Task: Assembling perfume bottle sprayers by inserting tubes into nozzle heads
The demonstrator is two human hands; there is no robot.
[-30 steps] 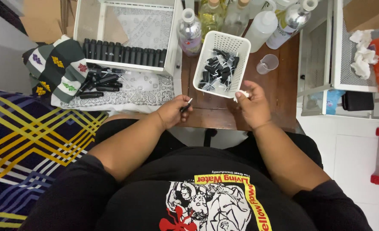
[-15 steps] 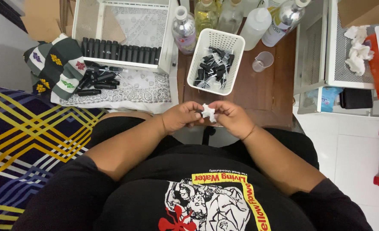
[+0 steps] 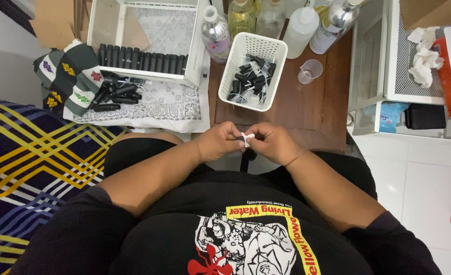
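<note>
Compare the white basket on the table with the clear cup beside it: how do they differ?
The basket is white, rectangular, with perforated walls; the cup is clear, round and smooth. The basket is much larger than the cup. The basket holds small black pieces; the cup looks empty. Both stand upright on the brown table.

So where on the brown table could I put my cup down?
Bare wood shows on the brown table between the white basket and the hands, and right of the small clear cup. The back edge is crowded with bottles.
</note>
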